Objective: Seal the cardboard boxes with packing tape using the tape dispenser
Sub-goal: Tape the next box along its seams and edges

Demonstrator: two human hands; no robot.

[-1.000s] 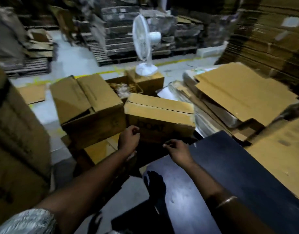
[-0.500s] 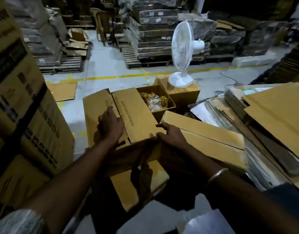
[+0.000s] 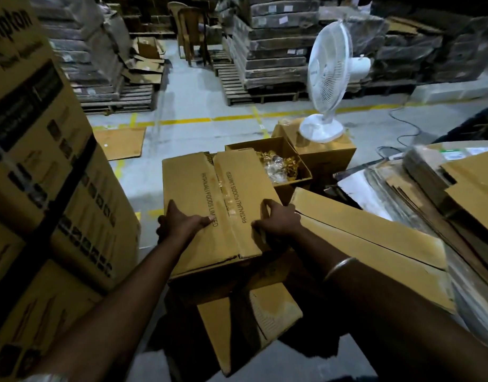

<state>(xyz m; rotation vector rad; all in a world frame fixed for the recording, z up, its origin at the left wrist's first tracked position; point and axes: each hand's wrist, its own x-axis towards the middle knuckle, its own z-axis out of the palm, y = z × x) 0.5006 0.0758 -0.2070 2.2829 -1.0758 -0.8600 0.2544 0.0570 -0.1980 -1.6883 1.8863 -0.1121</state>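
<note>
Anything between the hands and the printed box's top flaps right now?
Nothing visible. The left hand and the right hand already rest directly on the printed box, one on each top flap. No tape dispenser is in view.

- At 9 o'clock a tall stack of printed cartons [image 3: 44, 166] walls off the left, just beside the closed box [image 3: 209, 210] under both hands.
- At 12 o'clock an open box [image 3: 267, 161] touches the closed box's far end; beyond it a white fan [image 3: 331, 81] stands on another carton [image 3: 325, 153].
- At 3 o'clock a second box [image 3: 369, 244] and flattened cardboard sheets [image 3: 457, 199] crowd the right.
- Bare floor [image 3: 198, 128] lies free at 11 o'clock.
</note>
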